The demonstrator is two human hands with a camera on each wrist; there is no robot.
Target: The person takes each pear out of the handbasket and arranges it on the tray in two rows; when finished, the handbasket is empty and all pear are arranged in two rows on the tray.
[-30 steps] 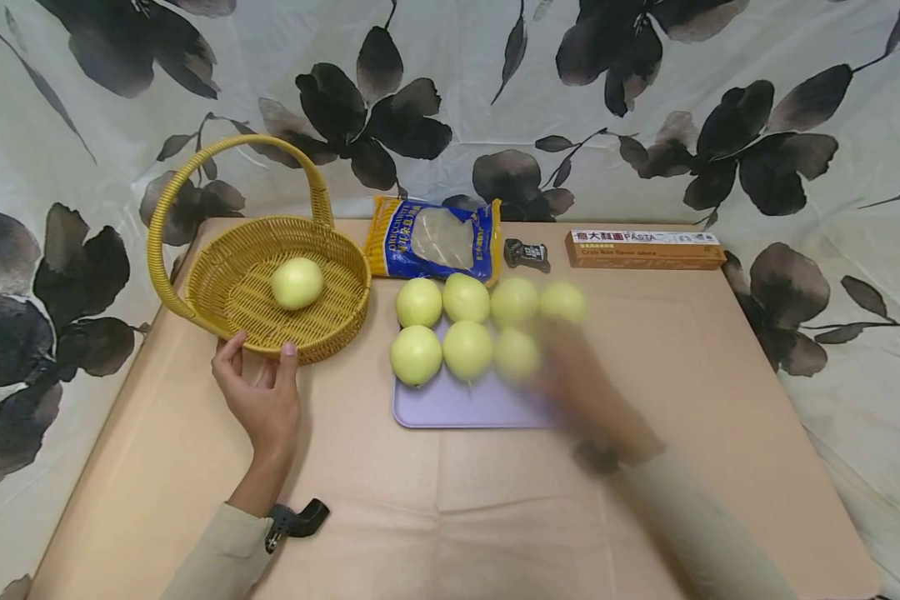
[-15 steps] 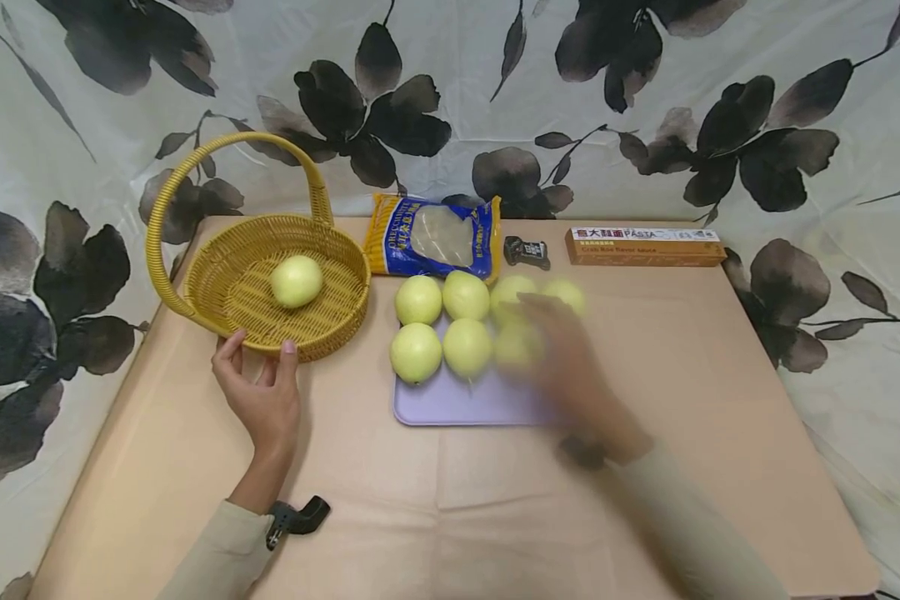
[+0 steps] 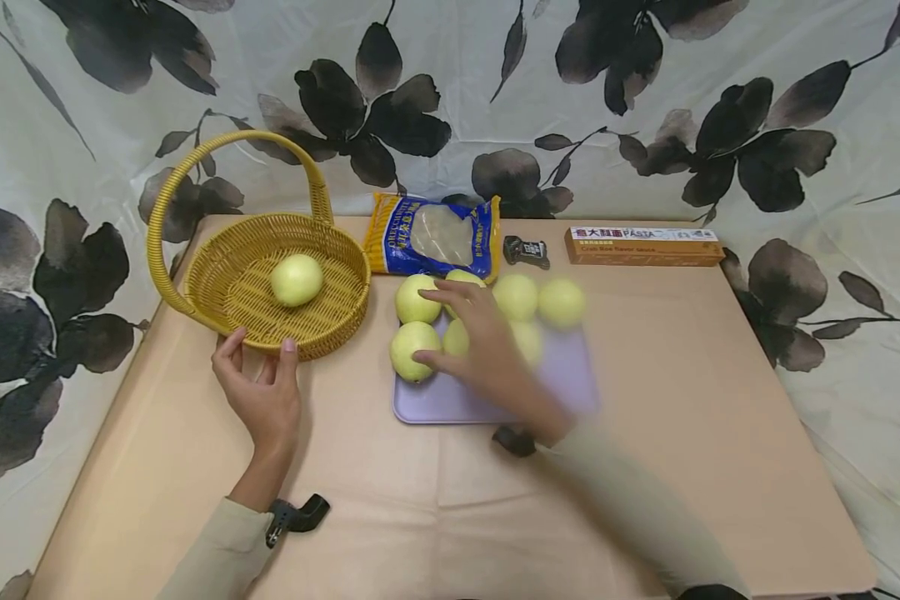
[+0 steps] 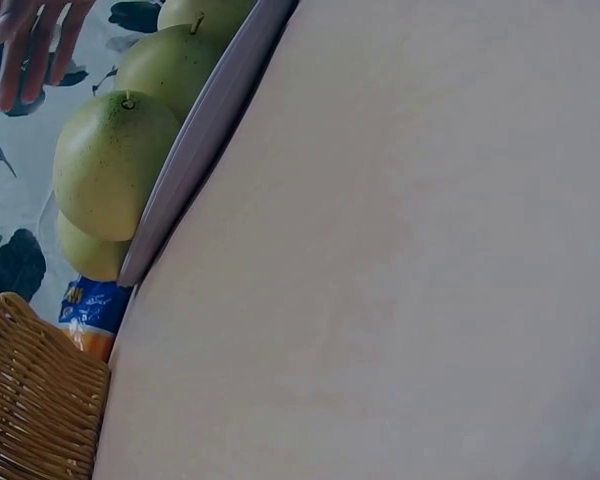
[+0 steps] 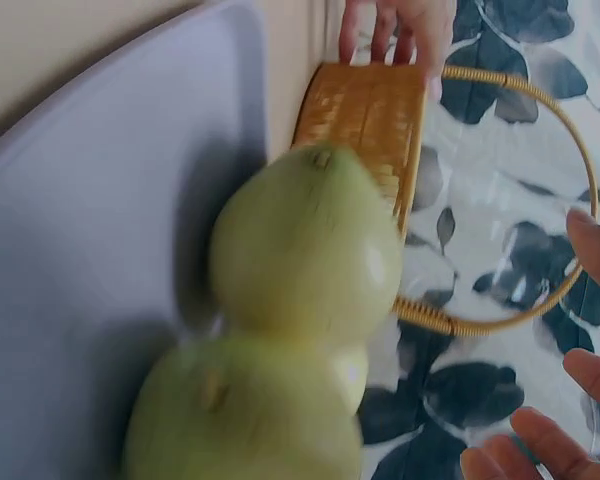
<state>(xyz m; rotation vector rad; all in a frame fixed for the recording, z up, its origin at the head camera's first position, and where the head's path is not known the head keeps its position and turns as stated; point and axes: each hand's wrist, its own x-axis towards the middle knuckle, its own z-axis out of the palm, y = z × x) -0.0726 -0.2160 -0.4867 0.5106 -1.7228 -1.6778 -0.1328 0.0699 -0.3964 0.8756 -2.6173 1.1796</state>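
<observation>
A yellow woven basket (image 3: 330,325) with a tall handle stands at the left, with one yellow-green pear (image 3: 297,280) inside. My left hand (image 3: 262,408) holds its near rim; in the right wrist view the left fingers (image 5: 383,35) lie along the wall. Several more pears (image 3: 416,351) sit in two rows on a lilac tray (image 3: 450,408). My right hand (image 3: 487,342) hovers over the tray's middle, thumb and fingers spread around nothing, partly hiding the pears below it. The right wrist view shows its fingers (image 5: 540,440) apart from the two nearest pears (image 5: 305,250).
Behind the tray lies a blue and yellow pasta bag (image 3: 438,237), with a small black packet (image 3: 526,252) beside it. A brown and white pasta box (image 3: 645,247) lies at the back right. A floral cloth (image 3: 510,108) hangs behind the table.
My right hand has moved left across the tray, from the right-hand pears to above the left ones, with its fingers now spread. The left hand and the basket have stayed put.
</observation>
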